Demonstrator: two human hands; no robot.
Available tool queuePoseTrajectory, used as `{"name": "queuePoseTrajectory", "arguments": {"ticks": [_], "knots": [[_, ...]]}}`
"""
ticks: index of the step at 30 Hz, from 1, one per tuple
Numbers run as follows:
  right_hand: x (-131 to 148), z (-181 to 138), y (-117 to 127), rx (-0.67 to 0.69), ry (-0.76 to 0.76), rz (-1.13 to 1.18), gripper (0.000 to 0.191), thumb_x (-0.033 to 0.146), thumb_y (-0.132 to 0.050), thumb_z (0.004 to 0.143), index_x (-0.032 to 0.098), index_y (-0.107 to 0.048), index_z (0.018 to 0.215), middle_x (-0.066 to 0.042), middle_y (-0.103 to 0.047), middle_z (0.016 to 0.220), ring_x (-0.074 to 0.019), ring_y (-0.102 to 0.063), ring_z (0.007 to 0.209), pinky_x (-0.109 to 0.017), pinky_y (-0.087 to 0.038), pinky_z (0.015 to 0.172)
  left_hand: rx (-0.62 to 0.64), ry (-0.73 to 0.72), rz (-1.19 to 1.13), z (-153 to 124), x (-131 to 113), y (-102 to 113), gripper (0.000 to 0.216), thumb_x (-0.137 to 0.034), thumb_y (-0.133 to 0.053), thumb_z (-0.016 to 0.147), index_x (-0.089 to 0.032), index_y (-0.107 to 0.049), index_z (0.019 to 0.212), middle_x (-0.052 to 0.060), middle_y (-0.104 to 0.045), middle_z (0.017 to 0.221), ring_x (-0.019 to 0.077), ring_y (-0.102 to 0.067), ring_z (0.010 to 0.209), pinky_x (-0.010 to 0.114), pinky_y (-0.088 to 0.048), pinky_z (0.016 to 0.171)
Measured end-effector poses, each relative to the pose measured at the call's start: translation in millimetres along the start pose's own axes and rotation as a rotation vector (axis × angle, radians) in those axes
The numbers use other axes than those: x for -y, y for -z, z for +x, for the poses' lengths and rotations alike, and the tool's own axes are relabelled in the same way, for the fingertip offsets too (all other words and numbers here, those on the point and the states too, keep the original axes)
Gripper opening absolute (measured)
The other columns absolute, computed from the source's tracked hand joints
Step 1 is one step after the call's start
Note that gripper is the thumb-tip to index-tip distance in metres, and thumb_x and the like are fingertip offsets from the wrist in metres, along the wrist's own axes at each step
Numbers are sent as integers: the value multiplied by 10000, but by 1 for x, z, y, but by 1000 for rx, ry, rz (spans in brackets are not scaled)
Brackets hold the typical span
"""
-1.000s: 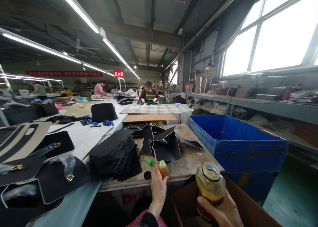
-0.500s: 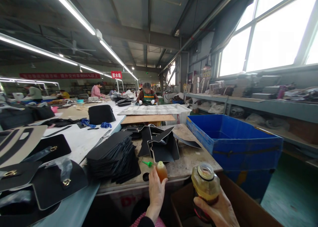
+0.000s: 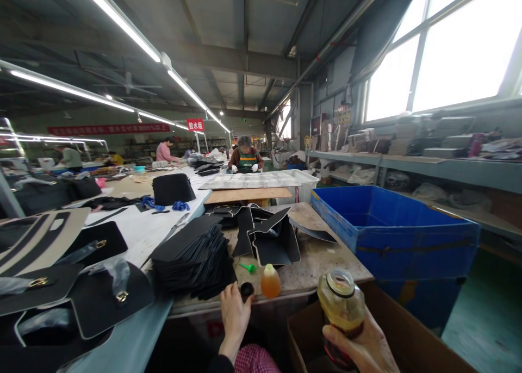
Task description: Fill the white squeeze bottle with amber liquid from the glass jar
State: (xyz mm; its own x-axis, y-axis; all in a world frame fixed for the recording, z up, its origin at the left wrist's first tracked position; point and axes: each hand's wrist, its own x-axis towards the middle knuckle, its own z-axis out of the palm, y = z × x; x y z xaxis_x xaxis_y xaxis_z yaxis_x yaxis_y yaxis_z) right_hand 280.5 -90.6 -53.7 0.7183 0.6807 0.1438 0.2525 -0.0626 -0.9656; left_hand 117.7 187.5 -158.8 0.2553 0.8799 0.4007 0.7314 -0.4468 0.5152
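- The left hand [image 3: 234,316] is at the table's front edge, its thumb and fingers curved around a small round black cap [image 3: 247,290] (I cannot tell whether the fingertips have closed on it or only rest beside it).
- The right hand [image 3: 369,343] is wrapped around the lower part of a faceted, see-through jar [image 3: 341,302], thumb across its near side. The jar tilts slightly, its round mouth open, its walls yellowish above darker contents (the base is hidden by the hand).
- Just right of the cap, a squeeze bottle [image 3: 271,284] of amber liquid stands upright on the worktable [image 3: 346,261], apart from both hands.
- Behind the cap and bottle lies a green nozzle [image 3: 249,268], on its side.
- Left of these, a stack of black panels [image 3: 191,259] leans unevenly (its edges fan out); behind the nozzle are folded black bag pieces [image 3: 281,245] with pale edges.
- Below the jar is an open cardboard box [image 3: 391,321]; beyond it, beside the worktable, sits a large blue bin [image 3: 416,242].
- To the left, black flaps [image 3: 112,302] with gold-coloured clasps lie near a long white-covered table [image 3: 136,221], which bears a black bag [image 3: 173,189].
- Farther ahead, a co-worker [image 3: 235,156] in a green apron [image 3: 247,162] bends over another table (both hands in white gloves [image 3: 255,168]).
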Motion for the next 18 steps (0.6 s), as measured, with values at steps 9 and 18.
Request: {"name": "queuePoseTrajectory", "arguments": {"ticks": [9, 18], "knots": [[19, 0, -16, 149, 59, 83, 756, 583, -776, 715, 173, -556, 1310, -91, -700, 1162, -297, -648, 1060, -342, -509, 950, 148, -4, -193, 10, -20, 37, 201, -166, -702, 888, -148, -661, 1084, 49, -709, 1067, 216, -688, 968, 443, -571, 896], [50, -14, -47, 503, 172, 55, 659, 304, -796, 600, 245, -663, 1242, -25, -689, 1203, -297, -633, 1081, -329, -479, 960, 80, -314, -394, -41, -45, 159, 457, -176, -535, 856, -215, -632, 1301, 90, -705, 1217, 235, -703, 1114, 366, -563, 995]]}}
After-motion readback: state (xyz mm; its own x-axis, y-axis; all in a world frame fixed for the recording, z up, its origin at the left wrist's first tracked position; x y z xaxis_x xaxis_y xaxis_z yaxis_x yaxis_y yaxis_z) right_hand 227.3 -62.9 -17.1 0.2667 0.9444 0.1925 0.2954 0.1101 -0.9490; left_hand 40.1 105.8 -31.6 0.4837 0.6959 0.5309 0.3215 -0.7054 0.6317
